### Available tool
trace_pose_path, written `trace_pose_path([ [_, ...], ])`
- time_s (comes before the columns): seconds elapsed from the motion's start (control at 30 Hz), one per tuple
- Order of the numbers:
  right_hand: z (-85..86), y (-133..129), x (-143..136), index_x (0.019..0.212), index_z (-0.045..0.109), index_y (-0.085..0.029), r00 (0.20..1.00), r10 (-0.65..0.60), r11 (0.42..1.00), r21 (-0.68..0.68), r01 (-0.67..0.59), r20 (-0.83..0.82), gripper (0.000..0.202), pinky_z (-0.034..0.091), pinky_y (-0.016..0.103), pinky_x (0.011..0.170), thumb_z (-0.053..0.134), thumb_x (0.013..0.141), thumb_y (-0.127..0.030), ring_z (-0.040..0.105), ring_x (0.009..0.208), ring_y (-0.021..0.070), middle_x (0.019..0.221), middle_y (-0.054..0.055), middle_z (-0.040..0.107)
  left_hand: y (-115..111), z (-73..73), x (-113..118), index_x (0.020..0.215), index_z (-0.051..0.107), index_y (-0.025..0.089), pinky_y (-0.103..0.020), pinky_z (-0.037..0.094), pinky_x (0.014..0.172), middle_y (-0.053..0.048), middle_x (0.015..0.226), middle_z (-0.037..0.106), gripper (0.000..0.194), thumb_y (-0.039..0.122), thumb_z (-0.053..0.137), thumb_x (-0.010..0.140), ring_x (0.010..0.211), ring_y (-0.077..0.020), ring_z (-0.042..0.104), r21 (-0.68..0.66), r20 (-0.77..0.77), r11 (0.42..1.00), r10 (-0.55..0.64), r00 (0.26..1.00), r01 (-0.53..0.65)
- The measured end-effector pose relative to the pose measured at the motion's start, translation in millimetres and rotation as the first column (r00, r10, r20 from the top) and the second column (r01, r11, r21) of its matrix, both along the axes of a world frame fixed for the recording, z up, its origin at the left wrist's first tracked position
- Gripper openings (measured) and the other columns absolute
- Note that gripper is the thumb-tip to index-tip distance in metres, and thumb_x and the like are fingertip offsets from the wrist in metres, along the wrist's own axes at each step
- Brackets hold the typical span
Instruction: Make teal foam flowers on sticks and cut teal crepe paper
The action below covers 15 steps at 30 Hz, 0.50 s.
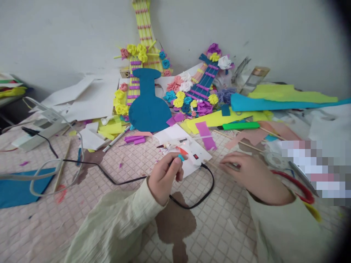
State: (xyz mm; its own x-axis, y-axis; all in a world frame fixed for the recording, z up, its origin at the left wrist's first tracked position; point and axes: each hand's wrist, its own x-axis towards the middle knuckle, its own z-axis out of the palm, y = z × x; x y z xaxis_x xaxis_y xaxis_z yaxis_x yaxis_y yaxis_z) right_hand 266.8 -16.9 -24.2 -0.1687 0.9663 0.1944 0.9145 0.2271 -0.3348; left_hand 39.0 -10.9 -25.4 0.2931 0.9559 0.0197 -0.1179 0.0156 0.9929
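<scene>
My left hand (167,173) is closed, with a small rolled blue paper piece (181,157) pinched between thumb and forefinger. To its right, my right hand (244,171) has its fingers curled together around a thin wooden stick (210,164), whose end points left toward the glue gun. That white hot glue gun (195,157), with an orange trigger and a red switch, lies on a white card (189,168) just beyond my left hand. Behind them, a blue guitar-shaped cutout (149,111) leans against decorated paper instruments.
A black cord (109,176) runs from the glue gun to a white power strip (38,133) at left. Red-handled scissors (297,184) lie beside my right wrist. A green cutter (241,126), purple strips (205,135) and a yellow paper guitar (144,25) are farther back.
</scene>
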Motion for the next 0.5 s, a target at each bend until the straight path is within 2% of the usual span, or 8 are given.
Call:
trace_pose_path([
  [0.1, 5.4, 0, -11, 0.076, 0.065, -0.019, 0.995, 0.003, 0.977, 0.213, 0.018, -0.102, 0.013, 0.049, 0.031, 0.066, 0.054, 0.076, -0.025, 0.061, 0.074, 0.0189, 0.080, 0.005, 0.067, -2, 2.5, -1, 0.091, 0.052, 0.014, -0.023, 0.032, 0.049, 0.003, 0.054, 0.042, 0.024, 0.034, 0.039, 0.085, 0.049, -0.0088, 0.042, 0.083, -0.122, 0.997, 0.014, 0.992, -0.004],
  [0.2, 9.0, -3, -25, 0.081, 0.063, -0.019, 0.969, 0.049, 0.966, 0.259, 0.015, -0.241, 0.010, 0.048, 0.029, 0.068, 0.054, 0.076, -0.022, 0.060, 0.075, 0.0167, 0.080, 0.004, 0.066, -4, 6.9, -4, 0.083, 0.053, 0.015, -0.023, 0.034, 0.051, 0.002, 0.058, 0.045, 0.019, 0.030, 0.041, 0.084, 0.052, -0.0093, 0.042, 0.282, -0.348, 0.959, 0.099, 0.932, 0.003],
  [0.27, 9.3, -4, -31, 0.079, 0.062, -0.019, 0.947, 0.083, 0.969, 0.248, -0.004, -0.310, 0.008, 0.047, 0.028, 0.070, 0.054, 0.077, -0.020, 0.059, 0.074, 0.0152, 0.079, 0.003, 0.064, -5, 9.1, -5, 0.078, 0.052, 0.015, -0.023, 0.035, 0.052, 0.000, 0.062, 0.047, 0.015, 0.025, 0.041, 0.082, 0.054, -0.0096, 0.043, 0.421, -0.449, 0.906, 0.170, 0.877, 0.040],
  [0.37, 8.4, -6, -35, 0.077, 0.060, -0.019, 0.921, 0.112, 0.966, 0.260, -0.013, -0.373, 0.006, 0.046, 0.027, 0.070, 0.054, 0.077, -0.017, 0.057, 0.073, 0.0139, 0.077, 0.002, 0.063, -6, 10.5, -8, 0.072, 0.048, 0.016, -0.024, 0.035, 0.052, 0.000, 0.063, 0.046, 0.009, 0.016, 0.041, 0.077, 0.054, -0.0104, 0.041, 0.587, -0.482, 0.805, 0.260, 0.836, 0.088],
  [0.5, 8.4, -7, -37, 0.077, 0.060, -0.018, 0.900, 0.162, 0.948, 0.316, -0.029, -0.405, 0.006, 0.046, 0.027, 0.067, 0.054, 0.077, -0.015, 0.056, 0.071, 0.0139, 0.074, 0.002, 0.062, -7, 10.2, -11, 0.070, 0.045, 0.016, -0.027, 0.036, 0.055, -0.002, 0.065, 0.043, 0.004, 0.015, 0.042, 0.073, 0.058, -0.0131, 0.040, 0.697, -0.486, 0.704, 0.324, 0.812, 0.137],
])
